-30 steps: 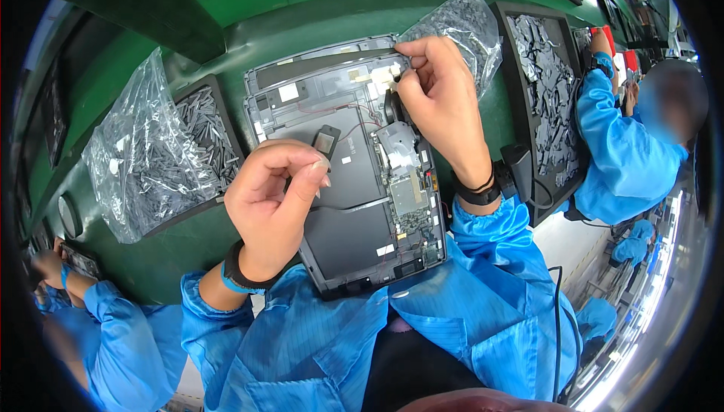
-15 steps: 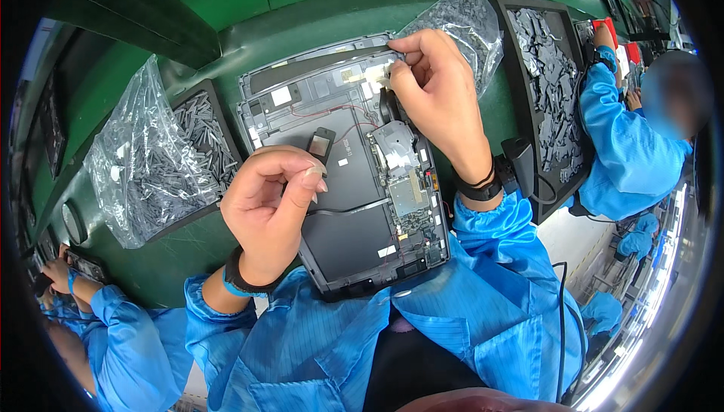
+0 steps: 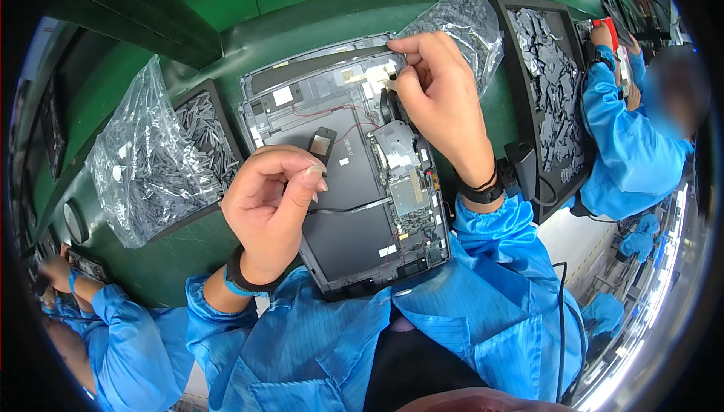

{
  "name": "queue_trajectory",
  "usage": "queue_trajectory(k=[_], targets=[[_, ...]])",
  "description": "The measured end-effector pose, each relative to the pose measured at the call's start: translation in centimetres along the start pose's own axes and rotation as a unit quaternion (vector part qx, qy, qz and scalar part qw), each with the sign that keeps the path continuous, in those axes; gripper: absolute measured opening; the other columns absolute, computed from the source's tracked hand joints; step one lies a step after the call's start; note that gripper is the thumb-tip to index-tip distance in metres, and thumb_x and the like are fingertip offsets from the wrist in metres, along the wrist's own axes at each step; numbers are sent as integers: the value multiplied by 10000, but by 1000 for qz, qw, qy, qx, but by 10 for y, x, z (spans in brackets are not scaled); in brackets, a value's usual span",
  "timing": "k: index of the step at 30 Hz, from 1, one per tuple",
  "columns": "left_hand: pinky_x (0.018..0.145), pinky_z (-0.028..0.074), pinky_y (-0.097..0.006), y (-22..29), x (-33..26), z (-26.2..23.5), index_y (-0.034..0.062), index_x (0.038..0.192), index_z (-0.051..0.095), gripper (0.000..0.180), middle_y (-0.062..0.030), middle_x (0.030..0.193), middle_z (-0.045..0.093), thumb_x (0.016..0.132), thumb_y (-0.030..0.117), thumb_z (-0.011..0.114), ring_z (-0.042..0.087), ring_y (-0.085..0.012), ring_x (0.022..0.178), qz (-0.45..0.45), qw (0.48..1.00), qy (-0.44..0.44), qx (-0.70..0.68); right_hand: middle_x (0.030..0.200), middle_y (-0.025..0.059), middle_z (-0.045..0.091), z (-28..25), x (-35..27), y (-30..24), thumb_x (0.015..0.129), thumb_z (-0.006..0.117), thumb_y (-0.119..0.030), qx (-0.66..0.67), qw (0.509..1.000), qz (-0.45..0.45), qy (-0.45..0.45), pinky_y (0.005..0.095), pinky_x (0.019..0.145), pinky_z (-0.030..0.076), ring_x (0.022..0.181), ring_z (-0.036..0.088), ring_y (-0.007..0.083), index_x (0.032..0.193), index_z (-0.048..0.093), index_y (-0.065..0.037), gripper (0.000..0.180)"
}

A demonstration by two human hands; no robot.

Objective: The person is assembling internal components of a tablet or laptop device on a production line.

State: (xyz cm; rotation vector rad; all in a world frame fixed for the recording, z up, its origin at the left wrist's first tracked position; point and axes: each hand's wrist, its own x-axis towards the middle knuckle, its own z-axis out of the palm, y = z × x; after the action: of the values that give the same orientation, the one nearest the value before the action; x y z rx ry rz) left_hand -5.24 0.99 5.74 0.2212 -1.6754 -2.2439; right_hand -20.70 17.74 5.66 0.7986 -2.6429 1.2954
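An opened tablet-like device lies in front of me, its dark flat battery panels, green circuit board and thin red wires exposed. Across its far end runs a long black strip. My right hand is over the far right corner, fingers curled, index fingertip at the strip's right end and thumb just below it. My left hand hovers over the left side with thumb and index finger pinched; anything between them is too small to tell. Near its fingertips, a small black rectangular part lies on the panel.
To the left, a dark tray holds many small black pieces, beside a clear plastic bag of similar ones. Another bag stands at the back. A long tray of dark parts is on the right. Co-workers sit on both sides.
My hands and the device have hardly moved. The co-worker on the right has shifted their hands slightly.
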Motion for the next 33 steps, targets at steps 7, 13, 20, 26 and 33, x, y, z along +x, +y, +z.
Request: queue_trajectory(k=[7,13,20,26,33], targets=[[655,502,-237,-1,-1,-3,-43,984,601,85,-140,946,664,901,-56,611,625,-127,753,-12,1000,0,-29,850,137,556,5,2,-5,774,599,2,-21,1000,15,1,375,618,488,673,590,287,992,633,-19,222],[641,559,-263,6,2,-5,-74,1023,616,114,-197,976,688,916,-38,600,685,-195,779,-43,999,6,7,860,145,570,0,3,1,781,624,0,-10,999,-31,-9,376,633,492,710,595,294,991,633,-31,212],[660,569,-290,19,13,-3,-56,1039,630,142,-176,1013,667,943,42,595,683,-199,782,-44,999,-14,-17,794,67,615,-25,-13,-50,824,669,-6,107,989,-100,-31,249,582,463,640,575,129,913,674,-2,89],[705,567,-259,23,10,-2,-48,1023,666,129,-115,969,673,899,-17,649,675,-158,818,12,999,-34,-13,755,48,611,-20,-22,-72,823,703,-57,175,971,-83,-137,248,524,449,582,568,109,866,676,-11,68],[793,566,-280,22,9,20,-46,1028,663,131,-142,1075,660,900,-27,644,674,-187,887,20,995,-13,-98,770,53,636,6,-39,-73,838,700,-36,355,934,-8,-36,247,534,457,612,582,97,856,676,-3,45]])
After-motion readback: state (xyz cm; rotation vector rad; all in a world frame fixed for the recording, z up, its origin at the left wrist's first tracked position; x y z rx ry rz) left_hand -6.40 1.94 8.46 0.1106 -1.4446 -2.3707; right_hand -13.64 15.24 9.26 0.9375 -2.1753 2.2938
